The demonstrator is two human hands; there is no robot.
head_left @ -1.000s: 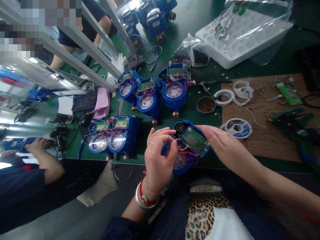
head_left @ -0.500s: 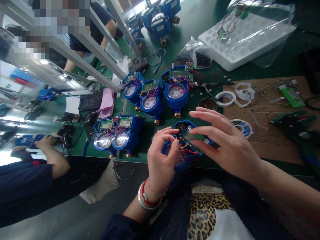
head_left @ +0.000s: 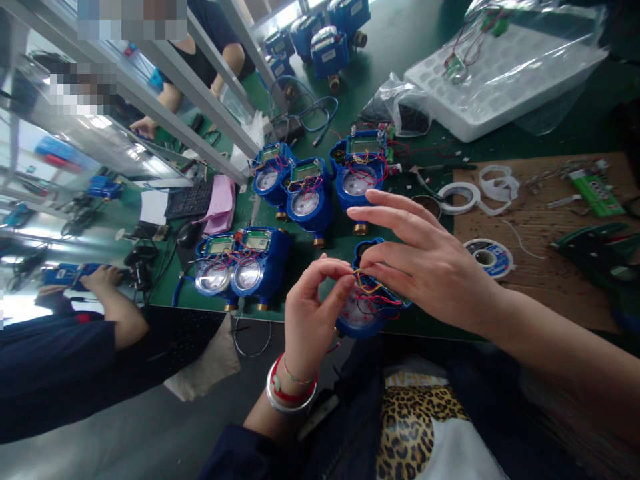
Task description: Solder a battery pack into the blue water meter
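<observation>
While your left hand (head_left: 313,313) pinches the wires (head_left: 367,290) w/ thumb & forefinger, your right hand (head_left: 425,267), fingers loosely spread, pinches them too over the blue water meter (head_left: 357,313) at bench edge. Wiring's unfinished, cover not on; five more open meters (head_left: 300,197) wait behind.

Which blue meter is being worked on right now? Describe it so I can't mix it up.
On the green table, find the edge nearest the wearer. The meter there lies between the left hand and right hand, which pinch its coloured wires. The other blue meters sit farther back, untouched.
</observation>
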